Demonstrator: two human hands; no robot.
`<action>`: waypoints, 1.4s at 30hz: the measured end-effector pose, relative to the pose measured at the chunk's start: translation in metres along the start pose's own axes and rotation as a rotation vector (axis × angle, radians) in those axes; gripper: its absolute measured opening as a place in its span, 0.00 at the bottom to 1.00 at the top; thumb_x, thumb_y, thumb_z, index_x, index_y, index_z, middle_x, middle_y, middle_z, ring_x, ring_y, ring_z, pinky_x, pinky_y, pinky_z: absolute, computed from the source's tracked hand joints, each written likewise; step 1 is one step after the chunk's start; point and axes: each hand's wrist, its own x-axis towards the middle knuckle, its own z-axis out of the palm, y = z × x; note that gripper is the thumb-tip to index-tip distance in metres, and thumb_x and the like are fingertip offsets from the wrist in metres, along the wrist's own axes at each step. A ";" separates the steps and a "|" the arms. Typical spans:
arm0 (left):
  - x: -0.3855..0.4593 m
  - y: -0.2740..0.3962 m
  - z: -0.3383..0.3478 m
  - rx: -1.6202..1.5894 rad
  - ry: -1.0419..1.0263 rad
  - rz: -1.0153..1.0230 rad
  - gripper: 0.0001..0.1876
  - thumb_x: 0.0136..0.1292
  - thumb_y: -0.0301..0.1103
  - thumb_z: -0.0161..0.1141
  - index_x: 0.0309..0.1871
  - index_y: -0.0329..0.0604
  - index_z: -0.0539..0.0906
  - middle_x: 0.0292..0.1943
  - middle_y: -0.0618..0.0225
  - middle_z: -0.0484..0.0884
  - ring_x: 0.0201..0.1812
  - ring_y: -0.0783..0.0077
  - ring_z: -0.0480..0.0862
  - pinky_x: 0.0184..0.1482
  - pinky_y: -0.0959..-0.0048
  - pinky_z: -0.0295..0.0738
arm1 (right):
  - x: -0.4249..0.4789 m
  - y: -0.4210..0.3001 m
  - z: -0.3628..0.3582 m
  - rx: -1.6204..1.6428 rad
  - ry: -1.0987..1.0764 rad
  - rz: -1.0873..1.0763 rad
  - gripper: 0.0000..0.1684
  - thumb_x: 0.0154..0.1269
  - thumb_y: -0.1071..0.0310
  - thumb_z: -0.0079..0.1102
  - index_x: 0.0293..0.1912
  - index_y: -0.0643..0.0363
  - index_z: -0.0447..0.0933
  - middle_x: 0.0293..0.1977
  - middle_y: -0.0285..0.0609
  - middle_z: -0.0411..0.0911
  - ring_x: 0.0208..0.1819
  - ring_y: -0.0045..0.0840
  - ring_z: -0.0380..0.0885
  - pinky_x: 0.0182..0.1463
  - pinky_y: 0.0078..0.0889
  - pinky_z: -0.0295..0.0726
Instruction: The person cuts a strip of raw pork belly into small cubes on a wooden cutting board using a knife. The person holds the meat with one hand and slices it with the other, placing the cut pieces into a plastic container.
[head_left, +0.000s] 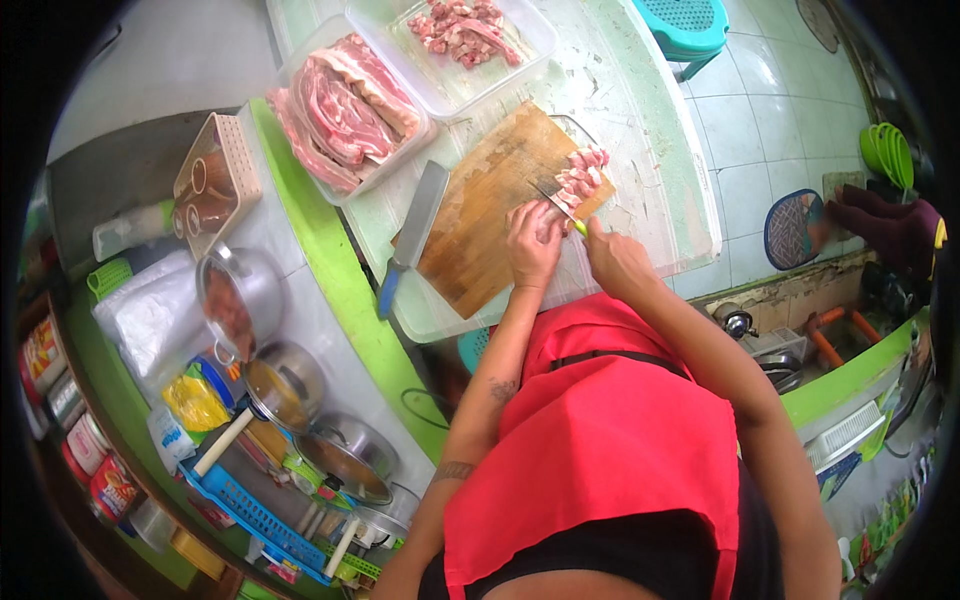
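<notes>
On the wooden cutting board (480, 217), my right hand (621, 259) grips a small knife (579, 225) by its yellow-green handle. Its blade points away and to the left, beside the fingertips of my left hand (535, 244). Those fingers are curled over a raw meat strip (556, 213), mostly hidden beneath them. Cut meat pieces (581, 176) lie past the blade at the board's right end. A cleaver (421, 217) with a blue handle rests along the board's left edge. Large slabs of raw meat (345, 112) fill a plastic container (330, 193) beyond it.
A second plastic container (450, 109) holds chopped meat (465, 34) at the far side of the table (660, 172). Metal pots (259, 300) stand on the tiled counter (337, 330) at left. A turquoise stool (682, 30) is on the floor at far right.
</notes>
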 end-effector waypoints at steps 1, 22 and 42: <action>-0.002 -0.001 0.000 -0.007 -0.001 -0.006 0.17 0.47 0.25 0.65 0.43 0.36 0.81 0.43 0.55 0.80 0.47 0.52 0.78 0.52 0.61 0.73 | -0.013 0.001 -0.006 -0.007 -0.031 0.021 0.09 0.70 0.65 0.41 0.42 0.62 0.63 0.24 0.58 0.79 0.27 0.48 0.81 0.30 0.50 0.78; -0.001 0.003 -0.002 -0.056 0.014 0.004 0.15 0.50 0.25 0.66 0.43 0.38 0.82 0.42 0.58 0.82 0.46 0.54 0.79 0.51 0.63 0.74 | 0.008 0.003 0.018 0.022 0.034 0.030 0.12 0.70 0.63 0.43 0.45 0.62 0.63 0.25 0.57 0.79 0.28 0.50 0.80 0.30 0.52 0.77; -0.007 0.004 -0.012 -0.022 0.033 0.007 0.24 0.48 0.28 0.70 0.52 0.38 0.79 0.44 0.57 0.81 0.47 0.53 0.78 0.50 0.62 0.73 | -0.004 0.007 -0.021 0.049 0.047 -0.030 0.13 0.71 0.59 0.44 0.44 0.60 0.61 0.23 0.60 0.77 0.27 0.54 0.78 0.30 0.54 0.74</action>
